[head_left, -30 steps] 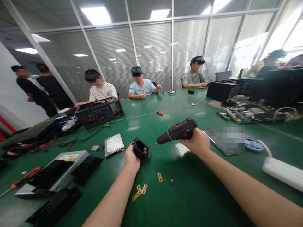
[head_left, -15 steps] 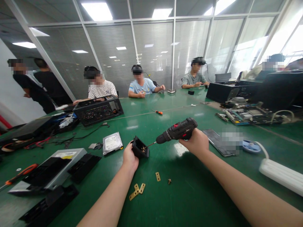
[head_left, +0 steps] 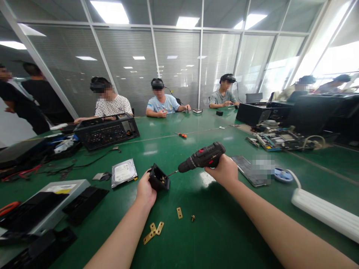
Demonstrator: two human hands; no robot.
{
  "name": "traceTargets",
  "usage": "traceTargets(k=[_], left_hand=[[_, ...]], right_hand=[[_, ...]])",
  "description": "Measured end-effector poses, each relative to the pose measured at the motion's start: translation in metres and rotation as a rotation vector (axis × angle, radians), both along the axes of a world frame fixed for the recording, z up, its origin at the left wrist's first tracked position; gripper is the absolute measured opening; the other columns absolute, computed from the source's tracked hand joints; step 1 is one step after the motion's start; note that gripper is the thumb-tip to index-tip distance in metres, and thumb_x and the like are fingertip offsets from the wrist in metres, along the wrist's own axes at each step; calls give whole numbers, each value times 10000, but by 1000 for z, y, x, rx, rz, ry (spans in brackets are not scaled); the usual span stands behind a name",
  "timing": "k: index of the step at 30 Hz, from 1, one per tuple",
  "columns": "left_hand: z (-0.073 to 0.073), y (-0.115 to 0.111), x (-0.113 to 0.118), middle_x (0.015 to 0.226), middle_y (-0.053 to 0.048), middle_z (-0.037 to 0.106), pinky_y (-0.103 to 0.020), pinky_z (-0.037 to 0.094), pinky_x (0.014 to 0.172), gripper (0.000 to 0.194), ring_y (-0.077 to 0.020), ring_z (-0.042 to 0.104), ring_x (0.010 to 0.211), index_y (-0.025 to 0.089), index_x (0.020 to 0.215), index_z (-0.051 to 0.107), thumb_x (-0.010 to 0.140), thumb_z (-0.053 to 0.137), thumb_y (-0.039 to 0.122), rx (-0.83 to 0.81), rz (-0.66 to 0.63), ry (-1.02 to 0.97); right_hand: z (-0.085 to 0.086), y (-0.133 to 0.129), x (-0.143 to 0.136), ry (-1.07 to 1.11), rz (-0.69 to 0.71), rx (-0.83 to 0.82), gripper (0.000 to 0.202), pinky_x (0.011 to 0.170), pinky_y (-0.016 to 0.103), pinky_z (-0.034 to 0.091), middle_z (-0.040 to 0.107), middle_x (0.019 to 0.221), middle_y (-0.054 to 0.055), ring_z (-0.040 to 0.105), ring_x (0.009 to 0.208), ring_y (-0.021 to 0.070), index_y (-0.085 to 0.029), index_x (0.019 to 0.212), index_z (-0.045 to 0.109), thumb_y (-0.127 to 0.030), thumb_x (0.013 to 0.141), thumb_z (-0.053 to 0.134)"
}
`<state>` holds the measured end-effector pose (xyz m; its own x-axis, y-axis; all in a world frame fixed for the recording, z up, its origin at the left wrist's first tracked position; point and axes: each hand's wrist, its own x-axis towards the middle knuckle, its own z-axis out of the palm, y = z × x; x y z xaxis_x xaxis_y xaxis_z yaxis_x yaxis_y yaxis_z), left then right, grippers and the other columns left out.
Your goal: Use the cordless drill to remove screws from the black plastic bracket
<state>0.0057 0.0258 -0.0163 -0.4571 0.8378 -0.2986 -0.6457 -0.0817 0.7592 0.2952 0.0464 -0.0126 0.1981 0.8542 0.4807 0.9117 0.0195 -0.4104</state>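
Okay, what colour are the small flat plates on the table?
The plates are brass-gold, clearest in the head view.

1. A glossy green flat table.
2. Near side: small gold two-holed metal plates, brass-coloured metal screw.
3. Left: silver rectangular hard drive.
4. Right: long white plastic power strip.

Tabletop: was smooth and glossy
Drill: looked like mostly matt plastic
Black box: seemed matt plastic
Flat plates: were smooth, brass-toned metal
Hard drive: showed silvery metal
Power strip: appeared smooth white plastic
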Motion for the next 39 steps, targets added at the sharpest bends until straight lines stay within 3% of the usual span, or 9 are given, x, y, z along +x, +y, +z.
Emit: traceTargets(k=[8, 28, 39], left_hand=[[-2, 1, -3, 704, -8, 647, -282, 515, 606, 128, -185, 610, 641, 186, 770, 668, 700, 613, 93, -12, -33, 24], [-3, 3, -1, 716, -5, 658, -244, 515, 604, 174, -157, 614, 650, 188, 764, 666, 722, 600, 33, 6, 3, 17], [1, 0, 1, 701, -10, 638, -284, 514, 653, 131, -180, 607, 651, 198, 782, 663, 742, 604, 88, -31, 13, 31]], right_hand=[[-1, 1, 0, -4, 0, -3, 325, 649, 337, 424, 791, 916, 95, 771, 879, 324, -233, 891, 631, -464, 739, 802], [2, -1, 0, -4, -10, -3, 310, 643, 341, 418, 787, 890, 101, 766, 864, 327, -238, 858, 619, -465, 730, 788], [0, 0, 2, 3, -1, 4, 310, 653, 341, 428, 791, 911, 103, 765, 880, 332, -242, 868, 618, -480, 738, 767]])
